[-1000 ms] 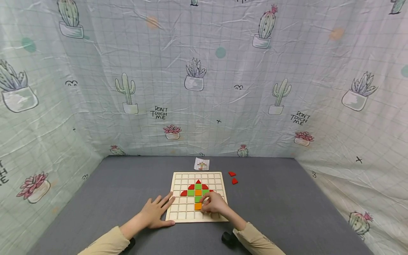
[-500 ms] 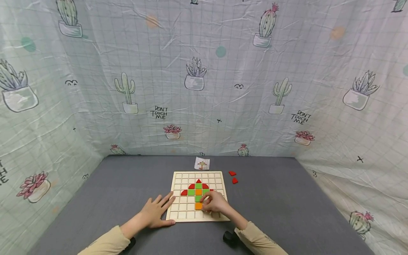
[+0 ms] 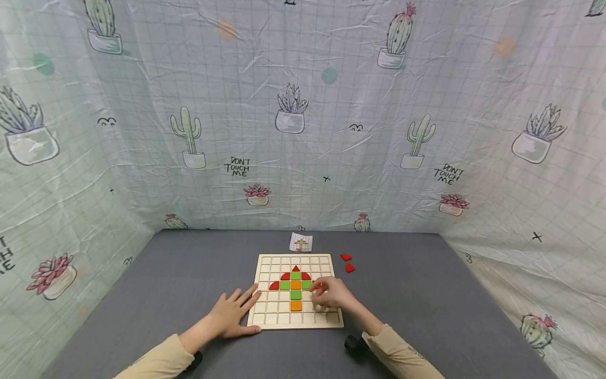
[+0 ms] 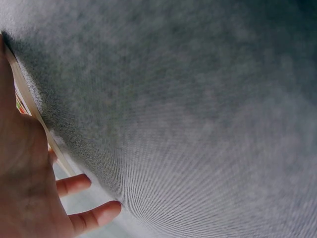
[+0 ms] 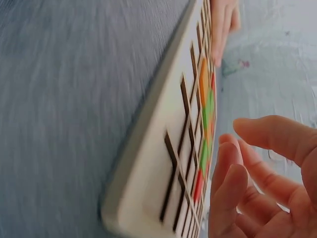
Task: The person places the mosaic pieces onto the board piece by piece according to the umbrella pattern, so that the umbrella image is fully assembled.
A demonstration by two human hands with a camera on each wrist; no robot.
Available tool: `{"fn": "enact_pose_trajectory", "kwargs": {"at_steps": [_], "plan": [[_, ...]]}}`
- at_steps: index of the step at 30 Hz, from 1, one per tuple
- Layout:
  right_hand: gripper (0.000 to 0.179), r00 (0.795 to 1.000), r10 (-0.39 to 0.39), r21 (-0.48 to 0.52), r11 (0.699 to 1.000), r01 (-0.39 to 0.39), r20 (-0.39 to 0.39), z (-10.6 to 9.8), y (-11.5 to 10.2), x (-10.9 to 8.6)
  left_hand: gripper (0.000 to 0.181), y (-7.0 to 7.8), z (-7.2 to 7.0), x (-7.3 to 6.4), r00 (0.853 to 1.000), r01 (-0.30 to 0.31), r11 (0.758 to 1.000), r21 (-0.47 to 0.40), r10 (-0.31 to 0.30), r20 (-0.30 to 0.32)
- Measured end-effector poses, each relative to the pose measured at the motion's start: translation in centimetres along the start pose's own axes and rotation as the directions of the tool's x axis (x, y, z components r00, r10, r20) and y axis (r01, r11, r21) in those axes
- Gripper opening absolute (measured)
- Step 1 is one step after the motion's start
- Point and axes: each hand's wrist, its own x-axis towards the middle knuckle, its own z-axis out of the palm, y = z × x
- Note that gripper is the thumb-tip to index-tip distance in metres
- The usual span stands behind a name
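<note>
A pale wooden grid board [image 3: 271, 318] lies on the table. Green and orange squares with red rounded and triangular tiles form a tree-like shape on it. At the shape's lower end is an orange square tile [image 3: 295, 306], one cell row below the lowest green tile [image 3: 295, 295]. My left hand [image 3: 232, 316] rests with spread fingers at the board's left edge. Over the board's right part hovers my right hand [image 3: 331, 293], fingers loosely bent. The right wrist view shows a gap between its thumb and fingers [image 5: 230, 163], with nothing held. It hides some right-hand cells in the head view.
Two red tiles lie on the grey table right of the board, one pointed red tile [image 3: 346, 257] behind another red tile [image 3: 350, 268]. Behind the board is a small paper card [image 3: 301, 242] printed with a similar pattern. A cactus-print cloth [image 3: 326, 131] stands around the back and sides.
My right hand has drawn away from the orange square to the right and slightly back, uncovering the orange tile and the green one behind it. My left hand stays put.
</note>
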Motion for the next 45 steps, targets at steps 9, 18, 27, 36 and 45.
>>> {"fn": "enact_pose_trajectory", "kwargs": {"at_steps": [9,18,27,36,45], "plan": [[0.019,1.000,-0.021,-0.019,1.000,0.021,-0.008,-3.0,1.3,-0.1,0.085,0.1,-0.1,-0.1,1.000,0.002,1.000,0.003,-0.002,0.003],[0.020,0.997,-0.020,-0.074,0.997,0.014,-0.079,-5.4,3.2,0.0,0.084,0.2,-0.4,-0.2,1.000,0.010,1.000,0.002,-0.010,0.003],[0.021,0.982,0.063,-0.090,0.993,-0.080,-0.178,-7.5,5.2,0.8,0.085,0.0,0.0,-0.1,1.000,0.007,1.000,0.021,-0.007,-0.010],[0.020,0.967,0.108,-0.125,0.982,-0.139,-0.229,-8.6,7.0,2.0,0.085,0.0,0.1,0.0,1.000,0.003,0.999,0.035,-0.003,-0.022],[0.020,0.941,0.174,-0.122,0.969,-0.217,-0.292,-9.7,8.1,4.1,0.085,-0.1,0.4,0.0,1.000,0.005,1.000,0.030,-0.005,-0.017]]}}
